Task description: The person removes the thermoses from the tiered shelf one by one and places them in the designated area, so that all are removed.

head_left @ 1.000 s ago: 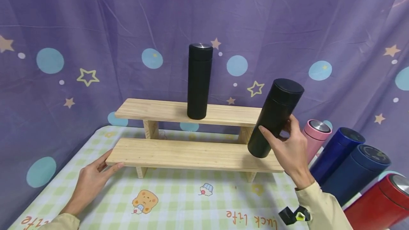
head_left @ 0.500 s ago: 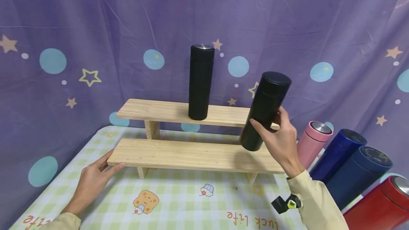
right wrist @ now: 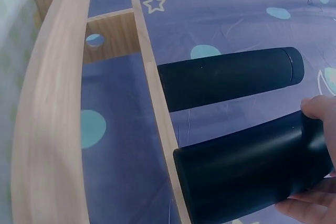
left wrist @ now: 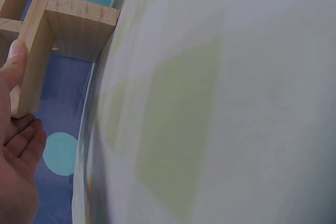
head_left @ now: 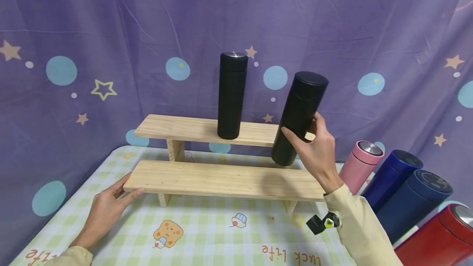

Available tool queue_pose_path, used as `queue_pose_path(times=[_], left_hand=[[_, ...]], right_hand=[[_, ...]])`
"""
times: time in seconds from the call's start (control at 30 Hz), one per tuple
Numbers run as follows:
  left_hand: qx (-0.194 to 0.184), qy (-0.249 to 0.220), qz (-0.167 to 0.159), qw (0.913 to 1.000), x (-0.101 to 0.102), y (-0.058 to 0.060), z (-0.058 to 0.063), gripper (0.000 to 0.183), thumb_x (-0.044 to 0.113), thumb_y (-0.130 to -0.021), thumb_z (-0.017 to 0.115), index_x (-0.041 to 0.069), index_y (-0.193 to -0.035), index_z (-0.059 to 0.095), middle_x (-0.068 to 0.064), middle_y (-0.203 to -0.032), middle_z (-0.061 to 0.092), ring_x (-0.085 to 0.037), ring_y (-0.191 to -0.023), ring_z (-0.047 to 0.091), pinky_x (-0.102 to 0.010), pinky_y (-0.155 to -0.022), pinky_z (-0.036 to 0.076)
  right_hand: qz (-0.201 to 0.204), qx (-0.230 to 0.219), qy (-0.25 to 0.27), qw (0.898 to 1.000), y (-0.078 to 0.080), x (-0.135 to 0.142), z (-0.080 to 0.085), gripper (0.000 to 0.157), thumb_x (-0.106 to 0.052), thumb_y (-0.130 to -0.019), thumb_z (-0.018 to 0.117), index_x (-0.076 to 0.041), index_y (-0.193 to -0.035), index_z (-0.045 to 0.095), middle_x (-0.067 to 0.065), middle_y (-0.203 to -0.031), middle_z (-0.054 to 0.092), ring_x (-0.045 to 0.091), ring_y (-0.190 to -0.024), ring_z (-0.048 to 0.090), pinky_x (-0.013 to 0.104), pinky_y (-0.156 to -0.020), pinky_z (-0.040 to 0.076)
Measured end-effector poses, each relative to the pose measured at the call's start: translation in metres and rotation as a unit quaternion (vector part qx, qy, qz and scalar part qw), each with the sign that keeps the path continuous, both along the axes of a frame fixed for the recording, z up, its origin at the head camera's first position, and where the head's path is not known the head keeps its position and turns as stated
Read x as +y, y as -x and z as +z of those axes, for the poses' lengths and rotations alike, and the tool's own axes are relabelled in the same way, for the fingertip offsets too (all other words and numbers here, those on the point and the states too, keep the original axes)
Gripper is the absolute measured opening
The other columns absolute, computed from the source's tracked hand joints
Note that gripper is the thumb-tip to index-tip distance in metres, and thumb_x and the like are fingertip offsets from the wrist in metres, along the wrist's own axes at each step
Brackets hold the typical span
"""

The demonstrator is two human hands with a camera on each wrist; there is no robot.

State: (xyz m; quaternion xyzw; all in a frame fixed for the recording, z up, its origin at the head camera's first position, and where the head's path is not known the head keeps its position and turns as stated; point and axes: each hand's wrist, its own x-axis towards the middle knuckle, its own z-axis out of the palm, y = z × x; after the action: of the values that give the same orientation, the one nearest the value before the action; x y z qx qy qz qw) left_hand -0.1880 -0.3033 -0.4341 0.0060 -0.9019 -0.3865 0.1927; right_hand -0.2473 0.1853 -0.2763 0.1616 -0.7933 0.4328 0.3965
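Note:
My right hand [head_left: 318, 151] grips a black thermos [head_left: 299, 114] around its middle, thumb in front and fingers behind. The bottle tilts, its top leaning right, and in the head view its base overlaps the front of the upper board of a two-tier wooden shelf [head_left: 221, 179]. A taller black thermos with a silver-topped lid [head_left: 232, 97] stands upright near the middle of that upper board; in the right wrist view this standing bottle [right wrist: 231, 77] shows beside the held one [right wrist: 252, 169]. My left hand [head_left: 107, 212] pinches the left end of the lower board, thumb [left wrist: 17, 59] on its front edge.
To the right stand a pink thermos [head_left: 360, 167], two blue thermoses, one bright [head_left: 393, 177] and one dark [head_left: 414, 204], and a red one [head_left: 436, 233]. A checked tablecloth [head_left: 207, 233] covers the table; a purple curtain [head_left: 148, 32] hangs behind the shelf.
My right hand has carried the black thermos up and to the left, from over the lower board to the front of the upper one. The left hand stays on the shelf end.

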Motion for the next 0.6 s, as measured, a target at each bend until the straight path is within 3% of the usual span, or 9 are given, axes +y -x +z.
queue_pose_path(times=[0.43,0.6], left_hand=[[-0.003,0.000,-0.001,1.0000,-0.002,0.001,-0.001,0.080,0.040,-0.098,0.075,-0.006,-0.155,0.041,-0.038,-0.139,0.051,-0.057,-0.122,0.055,-0.062,-0.093,0.051],[-0.009,-0.001,0.000,1.0000,-0.002,0.001,-0.001,0.081,0.041,-0.098,0.074,-0.005,-0.155,0.041,-0.038,-0.139,0.051,-0.058,-0.121,0.055,-0.065,-0.093,0.052]], right_hand=[[-0.002,-0.003,0.003,1.000,0.019,-0.014,0.010,0.070,-0.030,-0.087,0.087,-0.002,-0.142,0.055,0.014,-0.104,0.070,0.022,-0.091,0.067,0.011,-0.069,0.053],[-0.002,-0.004,0.014,1.000,0.025,-0.018,0.012,0.070,-0.029,-0.087,0.086,-0.001,-0.143,0.055,0.016,-0.106,0.070,0.026,-0.092,0.068,0.022,-0.071,0.056]])
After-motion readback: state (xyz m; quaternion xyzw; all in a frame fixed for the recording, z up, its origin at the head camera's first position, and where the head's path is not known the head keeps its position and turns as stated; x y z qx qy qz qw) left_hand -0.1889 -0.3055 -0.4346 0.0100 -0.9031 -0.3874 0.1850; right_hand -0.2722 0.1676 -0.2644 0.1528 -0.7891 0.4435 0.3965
